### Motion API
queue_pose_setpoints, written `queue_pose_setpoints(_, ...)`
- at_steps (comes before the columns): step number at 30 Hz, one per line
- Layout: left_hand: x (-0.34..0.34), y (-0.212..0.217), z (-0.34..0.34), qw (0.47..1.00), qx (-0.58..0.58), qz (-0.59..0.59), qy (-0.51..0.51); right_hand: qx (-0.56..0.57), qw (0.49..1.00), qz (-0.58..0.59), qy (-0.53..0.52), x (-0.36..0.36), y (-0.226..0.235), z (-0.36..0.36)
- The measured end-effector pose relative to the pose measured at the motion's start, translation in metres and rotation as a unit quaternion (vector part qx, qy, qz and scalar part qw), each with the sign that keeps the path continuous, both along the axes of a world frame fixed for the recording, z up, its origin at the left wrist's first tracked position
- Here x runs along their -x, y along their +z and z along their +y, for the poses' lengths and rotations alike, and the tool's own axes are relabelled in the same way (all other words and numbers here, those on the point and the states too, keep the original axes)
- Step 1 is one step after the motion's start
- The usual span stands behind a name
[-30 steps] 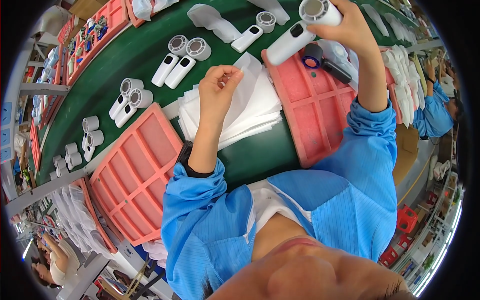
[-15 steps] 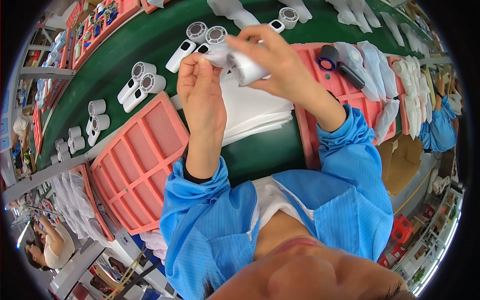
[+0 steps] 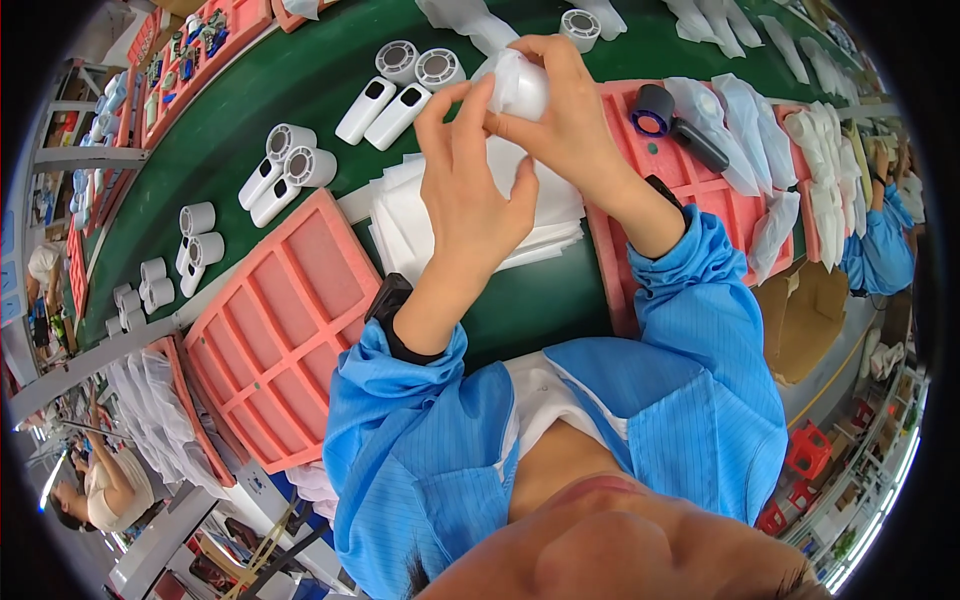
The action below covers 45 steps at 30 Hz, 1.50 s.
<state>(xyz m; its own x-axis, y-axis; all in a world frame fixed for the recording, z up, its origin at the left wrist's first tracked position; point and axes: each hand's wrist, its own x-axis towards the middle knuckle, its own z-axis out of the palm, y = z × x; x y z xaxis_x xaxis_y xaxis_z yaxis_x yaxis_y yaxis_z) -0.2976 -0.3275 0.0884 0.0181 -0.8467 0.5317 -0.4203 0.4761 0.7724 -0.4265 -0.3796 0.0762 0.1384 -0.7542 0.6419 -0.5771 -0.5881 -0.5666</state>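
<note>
Right hand (image 3: pixel 568 128) was curled round a wrapped white device (image 3: pixel 522 95), over the far edge of my white sheet stack (image 3: pixel 408 218). Left hand (image 3: pixel 475 205) was half-open, thumb spread, just beside the device; couldn't tell if touching. Pink trays (image 3: pixel 291 354) flanked the stack; white handheld fans (image 3: pixel 397 117) lay beyond, left.

We are seeing a green bench (image 3: pixel 525 310) carrying white handheld fans (image 3: pixel 398 118), stacked white sheets (image 3: pixel 402 212) and a pink tray (image 3: pixel 665 172).
</note>
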Motion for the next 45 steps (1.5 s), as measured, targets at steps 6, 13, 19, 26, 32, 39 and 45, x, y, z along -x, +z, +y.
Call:
queue_pose_setpoints(6,-0.027,-0.005,-0.015,0.999,0.035,0.027,-0.018,-0.134,0.963,-0.118,0.202,-0.002,0.017,0.022)
queue_pose_setpoints(13,-0.046,0.006,-0.016,0.925,0.023,0.273,-0.261,-0.129,0.963,-0.020,0.234,0.004,0.003,0.004)
queue_pose_setpoints(19,-0.037,-0.008,-0.014,0.967,0.070,0.246,-0.024,-0.022,0.995,0.088,0.030,0.007,0.006,0.004)
queue_pose_setpoints(26,-0.037,-0.004,-0.009,0.984,0.103,0.144,0.029,0.010,0.985,0.171,0.021,-0.001,0.006,0.012)
queue_pose_setpoints(32,-0.042,0.000,-0.008,0.993,0.042,0.086,0.076,-0.185,0.978,0.083,0.056,0.005,0.004,0.010)
queue_pose_setpoints(39,-0.060,0.012,-0.023,0.818,-0.236,0.517,-0.090,-0.390,0.863,0.034,0.319,0.025,0.029,0.003)
queue_pose_setpoints(45,-0.075,-0.020,-0.041,0.797,-0.199,0.558,-0.117,-0.330,0.881,0.151,0.304,0.027,0.052,-0.060)
